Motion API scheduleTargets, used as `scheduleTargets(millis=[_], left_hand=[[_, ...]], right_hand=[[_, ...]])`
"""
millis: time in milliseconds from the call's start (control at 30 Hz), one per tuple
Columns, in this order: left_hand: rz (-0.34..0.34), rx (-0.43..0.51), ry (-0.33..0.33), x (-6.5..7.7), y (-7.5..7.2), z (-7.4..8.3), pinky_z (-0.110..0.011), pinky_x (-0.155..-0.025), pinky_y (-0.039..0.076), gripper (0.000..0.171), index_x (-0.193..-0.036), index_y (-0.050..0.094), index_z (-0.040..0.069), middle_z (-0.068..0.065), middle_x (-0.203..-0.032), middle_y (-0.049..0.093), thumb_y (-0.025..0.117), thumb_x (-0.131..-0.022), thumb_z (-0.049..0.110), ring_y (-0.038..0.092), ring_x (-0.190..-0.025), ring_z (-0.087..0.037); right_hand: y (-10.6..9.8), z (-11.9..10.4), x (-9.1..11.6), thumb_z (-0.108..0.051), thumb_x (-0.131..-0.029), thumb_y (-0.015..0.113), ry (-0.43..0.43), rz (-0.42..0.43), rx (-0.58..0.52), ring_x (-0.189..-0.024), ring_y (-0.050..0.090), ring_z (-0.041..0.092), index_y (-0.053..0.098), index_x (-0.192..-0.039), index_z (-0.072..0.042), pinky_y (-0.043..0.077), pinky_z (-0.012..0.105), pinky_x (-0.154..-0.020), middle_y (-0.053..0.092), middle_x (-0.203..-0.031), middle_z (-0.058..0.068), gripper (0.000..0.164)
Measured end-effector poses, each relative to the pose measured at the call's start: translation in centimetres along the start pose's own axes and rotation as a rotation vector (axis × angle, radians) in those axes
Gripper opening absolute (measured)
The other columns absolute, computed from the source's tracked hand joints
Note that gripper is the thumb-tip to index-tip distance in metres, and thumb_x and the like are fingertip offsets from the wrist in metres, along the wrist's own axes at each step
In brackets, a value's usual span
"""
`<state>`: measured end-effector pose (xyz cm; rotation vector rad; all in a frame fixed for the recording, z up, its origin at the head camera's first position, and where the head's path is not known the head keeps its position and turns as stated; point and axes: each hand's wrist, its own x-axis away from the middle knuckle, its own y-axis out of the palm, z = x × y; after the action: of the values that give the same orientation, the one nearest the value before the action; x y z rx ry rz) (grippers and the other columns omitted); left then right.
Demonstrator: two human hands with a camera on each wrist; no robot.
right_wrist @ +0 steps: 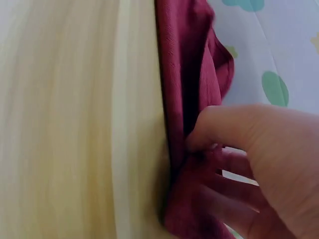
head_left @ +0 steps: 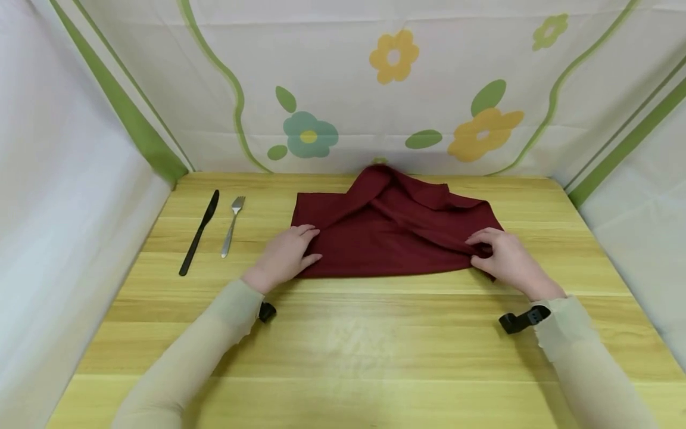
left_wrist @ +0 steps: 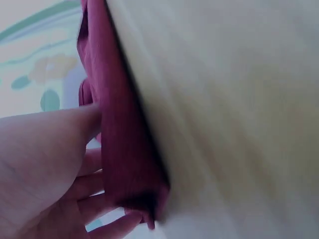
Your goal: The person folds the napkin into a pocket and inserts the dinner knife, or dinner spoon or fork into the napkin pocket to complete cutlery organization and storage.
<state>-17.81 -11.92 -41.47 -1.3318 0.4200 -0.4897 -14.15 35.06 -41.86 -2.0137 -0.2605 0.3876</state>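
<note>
A dark red cloth (head_left: 386,244) lies loosely folded across the far half of the table, its top layer bunched into a raised peak. At its left end, my left hand (head_left: 284,253) holds the cloth with thumb and bent fingers. The left wrist view shows the fingertips partly hidden behind the red fabric (left_wrist: 127,144). My right hand (head_left: 506,259) pinches a fold near the front right corner. In the right wrist view, the thumb presses into the fabric (right_wrist: 172,94) while the other fingers curl about it.
Left of the cloth, a black knife (head_left: 199,232) and a silver fork (head_left: 233,227) lie on the wooden table (head_left: 364,345). A white curtain (head_left: 343,77) with printed flowers hangs along the back edge, and white fabric walls flank both sides.
</note>
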Motion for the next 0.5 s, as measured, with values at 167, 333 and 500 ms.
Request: scheduleTargets(millis=[167, 333, 500], left_hand=[[-0.015, -0.019, -0.072, -0.3, -0.4, -1.8, -0.055, -0.113, 0.032, 0.068, -0.145, 0.053, -0.003, -0.021, -0.151, 0.047, 0.067, -0.098, 0.045, 0.041, -0.139, -0.04], [0.051, -0.001, -0.035, -0.7, -0.5, -2.8, -0.051, -0.11, 0.033, 0.049, -0.131, 0.067, 0.004, -0.017, -0.137, 0.055, 0.072, -0.097, 0.038, 0.045, -0.128, -0.037], [0.11, -0.004, 0.004, -0.9, -0.4, -2.9, -0.044, -0.089, 0.041, 0.024, -0.108, 0.073, 0.006, -0.009, -0.109, 0.056, 0.075, -0.096, 0.026, 0.048, -0.102, -0.03]], right_hand=[[-1.1, 0.8, 0.9, 0.0, -0.088, 0.075, 0.075, 0.03, -0.025, -0.101, 0.065, 0.038, 0.075, -0.108, -0.001, 0.049, 0.05, -0.083, 0.071, -0.108, 0.018, 0.02], [-2.0, 1.3, 1.6, -0.004, -0.094, 0.073, 0.126, 0.097, -0.028, -0.097, 0.067, 0.034, 0.079, -0.107, -0.008, 0.046, 0.027, -0.077, 0.074, -0.106, 0.016, 0.015], [-3.0, 1.9, 1.8, -0.007, -0.096, 0.072, 0.189, 0.11, -0.066, -0.09, 0.063, 0.006, 0.08, -0.109, -0.011, 0.043, 0.013, -0.066, 0.074, -0.107, 0.014, 0.016]])
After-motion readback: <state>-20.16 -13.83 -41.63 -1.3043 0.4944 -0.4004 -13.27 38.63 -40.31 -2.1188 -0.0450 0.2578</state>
